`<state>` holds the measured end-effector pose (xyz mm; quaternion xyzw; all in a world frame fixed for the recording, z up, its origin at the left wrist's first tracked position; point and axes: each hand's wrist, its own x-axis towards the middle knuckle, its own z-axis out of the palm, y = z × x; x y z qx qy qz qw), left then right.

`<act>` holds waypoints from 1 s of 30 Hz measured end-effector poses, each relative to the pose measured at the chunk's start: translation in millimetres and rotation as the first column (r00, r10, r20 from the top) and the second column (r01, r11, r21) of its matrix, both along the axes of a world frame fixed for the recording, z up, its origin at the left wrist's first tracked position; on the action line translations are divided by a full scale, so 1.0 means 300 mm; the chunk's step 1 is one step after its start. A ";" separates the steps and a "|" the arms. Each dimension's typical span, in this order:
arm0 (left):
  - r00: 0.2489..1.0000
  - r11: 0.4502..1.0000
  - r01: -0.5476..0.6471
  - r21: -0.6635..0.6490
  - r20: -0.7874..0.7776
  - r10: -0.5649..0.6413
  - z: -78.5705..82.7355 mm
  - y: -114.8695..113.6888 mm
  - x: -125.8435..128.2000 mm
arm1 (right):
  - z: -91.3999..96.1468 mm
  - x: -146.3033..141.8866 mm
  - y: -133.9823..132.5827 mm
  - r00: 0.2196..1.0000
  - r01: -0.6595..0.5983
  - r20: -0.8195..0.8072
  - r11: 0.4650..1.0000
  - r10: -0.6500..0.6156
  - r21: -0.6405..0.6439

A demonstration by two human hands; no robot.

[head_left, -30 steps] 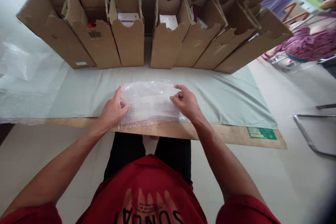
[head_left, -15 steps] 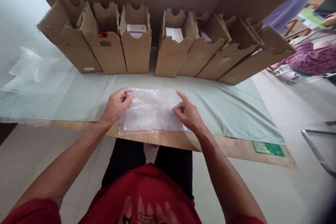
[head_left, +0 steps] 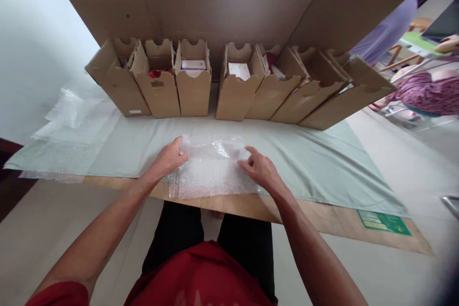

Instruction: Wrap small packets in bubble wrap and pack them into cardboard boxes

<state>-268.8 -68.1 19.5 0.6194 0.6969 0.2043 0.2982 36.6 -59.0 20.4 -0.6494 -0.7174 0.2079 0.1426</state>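
A sheet of clear bubble wrap (head_left: 211, 169) lies on the pale green cloth (head_left: 315, 162) near the table's front edge. It is folded over something flat that I cannot make out. My left hand (head_left: 168, 160) grips the wrap's left edge with fingers curled round it. My right hand (head_left: 260, 169) pinches the right edge, fingers closed on the plastic. Both forearms reach in from below over my red shirt.
A row of several open cardboard bins (head_left: 193, 83) stands along the back, some holding white boxes (head_left: 239, 71). More bubble wrap (head_left: 71, 124) lies at the far left. A green label (head_left: 383, 222) sits on the wooden table edge. Another person in patterned clothing (head_left: 426, 93) sits at right.
The camera has tilted up, so the table sits lower in view. Both hands have closed onto the wrap's side edges, and its far part has puffed up and crinkled.
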 end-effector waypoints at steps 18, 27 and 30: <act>0.911 0.993 -0.048 0.112 0.412 -0.002 0.070 -0.028 -0.018 | 0.025 -0.015 -0.005 0.858 0.111 -0.513 0.978 -0.004 0.178; 0.968 0.986 -0.113 0.124 0.236 0.082 0.014 0.014 -0.013 | -0.019 -0.003 0.038 0.941 0.080 -0.334 0.994 -0.051 0.074; 0.955 0.979 -0.149 0.142 0.279 0.105 0.004 0.012 0.001 | -0.016 -0.020 0.073 0.896 0.096 -0.436 0.995 -0.082 0.012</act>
